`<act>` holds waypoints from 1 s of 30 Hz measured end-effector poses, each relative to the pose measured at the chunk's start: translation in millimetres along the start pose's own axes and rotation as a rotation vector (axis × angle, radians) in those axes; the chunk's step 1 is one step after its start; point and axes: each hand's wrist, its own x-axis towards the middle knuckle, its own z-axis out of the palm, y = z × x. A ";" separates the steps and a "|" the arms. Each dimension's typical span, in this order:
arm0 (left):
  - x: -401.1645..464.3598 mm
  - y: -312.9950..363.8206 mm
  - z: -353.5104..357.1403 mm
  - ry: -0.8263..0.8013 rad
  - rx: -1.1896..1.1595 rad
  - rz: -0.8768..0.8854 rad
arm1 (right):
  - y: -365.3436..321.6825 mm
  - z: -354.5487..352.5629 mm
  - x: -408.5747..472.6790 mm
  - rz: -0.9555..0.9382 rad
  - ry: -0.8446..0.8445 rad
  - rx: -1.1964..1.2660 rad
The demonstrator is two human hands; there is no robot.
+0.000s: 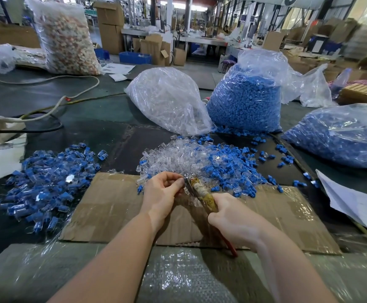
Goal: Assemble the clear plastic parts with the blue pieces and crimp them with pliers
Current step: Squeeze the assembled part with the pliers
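Observation:
My right hand (233, 219) grips the taped handles of the pliers (200, 190), whose metal jaws point up and left. My left hand (163, 191) has its fingers curled at the jaws and pinches a small part there; the part itself is hidden by the fingers. Just beyond the hands lies a heap of loose clear plastic parts (178, 156), with loose blue pieces (228, 162) spread to its right. A pile of assembled blue-and-clear parts (49, 180) lies at the left.
A flattened cardboard sheet (112, 206) lies under the hands. Behind stand a bag of clear parts (167, 99) and two bags of blue pieces (246, 99) (342, 136). Cables and a power strip (5, 125) lie at the left, papers (353, 202) at the right.

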 end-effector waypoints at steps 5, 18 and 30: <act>-1.2 0.4 -0.2 -0.012 0.026 0.016 | 0.2 3.2 3.8 0.047 0.010 -0.093; -2.2 1.1 -0.7 0.015 -0.005 0.006 | -7.1 -2.8 -4.4 0.010 -0.017 -0.006; -4.9 3.3 -1.9 0.038 -0.123 -0.028 | 15.3 -0.7 -2.1 0.013 0.079 0.491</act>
